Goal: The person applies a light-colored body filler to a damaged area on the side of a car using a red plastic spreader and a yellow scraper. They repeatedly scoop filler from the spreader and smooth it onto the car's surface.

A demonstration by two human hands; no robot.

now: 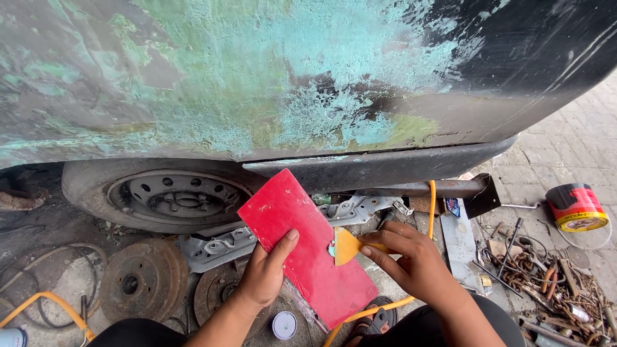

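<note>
The left hand (267, 273) grips a red flat board (307, 247) by its lower left edge, thumb on the face, and holds it tilted above the ground. The right hand (411, 257) is closed around a yellow spreader (347, 245), whose blade touches the right edge of the board. A small smear of pale green filler (332, 249) sits at that contact point; the rest of the board face shows only faint specks.

Above the hands, the car body panel (257, 77) carries wide patches of pale green filler over dark paint, most of it rough and uneven. The dark sill below it is bare. Judged from this, much of the panel is already coated, and smoothing appears to remain.

A wheel (160, 193) sits under the panel at left. Brake drums (143, 279) lie on the ground near the left hand, a red and yellow tin (576, 207) lies on its side at the right edge, and rusty scrap parts (553, 283) lie below the tin
</note>
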